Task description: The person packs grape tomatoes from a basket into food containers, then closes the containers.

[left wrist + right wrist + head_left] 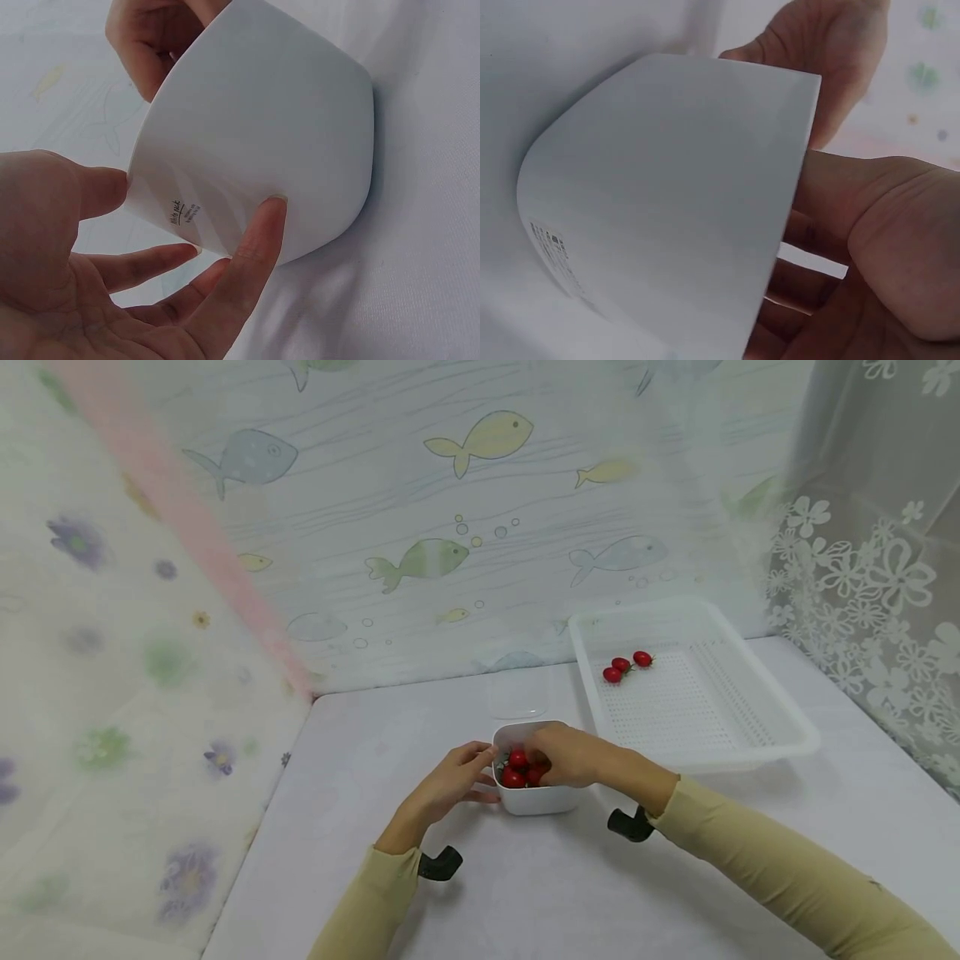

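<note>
A white rounded-square container (pixel 538 803) stands on the white cloth, with several red cherry tomatoes (pixel 513 777) inside. At its left side is my left hand (pixel 452 779); in the left wrist view its thumb meets the rim and its spread, fairly straight fingers (pixel 259 236) touch the outer wall. My right hand (pixel 567 754) reaches over the right rim, fingers down inside among the tomatoes. From the right wrist view the container wall (pixel 660 187) hides those fingertips, so I cannot tell whether they pinch a tomato.
A white perforated basket (pixel 776 722) sits at the back right, holding three cherry tomatoes (pixel 620 665) near its left wall. Behind the container lies a transparent lid-like piece (pixel 519 700). Fish-patterned fabric (pixel 450 610) hangs along the table's back edge.
</note>
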Tool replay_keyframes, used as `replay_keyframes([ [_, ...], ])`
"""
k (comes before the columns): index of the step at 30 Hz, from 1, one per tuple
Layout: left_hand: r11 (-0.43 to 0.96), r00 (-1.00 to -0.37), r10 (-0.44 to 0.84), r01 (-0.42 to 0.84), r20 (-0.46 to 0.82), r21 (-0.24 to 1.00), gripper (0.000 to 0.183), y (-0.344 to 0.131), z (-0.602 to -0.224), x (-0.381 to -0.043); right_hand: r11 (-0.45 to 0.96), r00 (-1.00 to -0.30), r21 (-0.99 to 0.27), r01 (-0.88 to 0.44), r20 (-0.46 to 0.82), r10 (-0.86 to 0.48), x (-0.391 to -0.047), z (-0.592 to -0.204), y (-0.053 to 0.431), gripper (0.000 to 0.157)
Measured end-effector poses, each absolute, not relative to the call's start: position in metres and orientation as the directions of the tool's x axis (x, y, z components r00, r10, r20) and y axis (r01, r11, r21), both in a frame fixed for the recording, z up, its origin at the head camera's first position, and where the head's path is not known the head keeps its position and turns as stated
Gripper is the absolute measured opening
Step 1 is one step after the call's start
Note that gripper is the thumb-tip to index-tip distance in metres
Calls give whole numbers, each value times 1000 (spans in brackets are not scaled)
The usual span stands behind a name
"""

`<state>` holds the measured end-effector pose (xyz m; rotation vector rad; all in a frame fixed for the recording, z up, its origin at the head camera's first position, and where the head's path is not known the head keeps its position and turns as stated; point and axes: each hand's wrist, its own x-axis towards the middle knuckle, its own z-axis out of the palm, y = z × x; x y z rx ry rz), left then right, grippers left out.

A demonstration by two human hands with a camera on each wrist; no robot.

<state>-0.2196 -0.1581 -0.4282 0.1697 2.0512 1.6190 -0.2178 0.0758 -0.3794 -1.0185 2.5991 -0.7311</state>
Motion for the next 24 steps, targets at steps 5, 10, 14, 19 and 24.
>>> replay_keyframes([
  [5,275,-858,405,-214,-315,937,52,-159,-429,-221,621,-720,-566,-542,-69,-691,-214,-372,81,23],
  [10,273,-857,411,-211,-312,938,52,-159,-430,-221,617,-721,-597,-512,-92,-687,-211,-364,88,24],
  [14,273,-856,412,-211,-312,939,50,-158,-430,-220,615,-715,-582,-532,-80,-694,-209,-357,96,23],
  [19,274,-857,412,-206,-308,939,50,-158,-429,-220,640,-737,-555,-532,-69,-672,-206,-345,108,32],
  [24,278,-858,412,-201,-306,939,51,-158,-430,-221,673,-767,-545,-500,-82,-636,-206,-334,123,38],
])
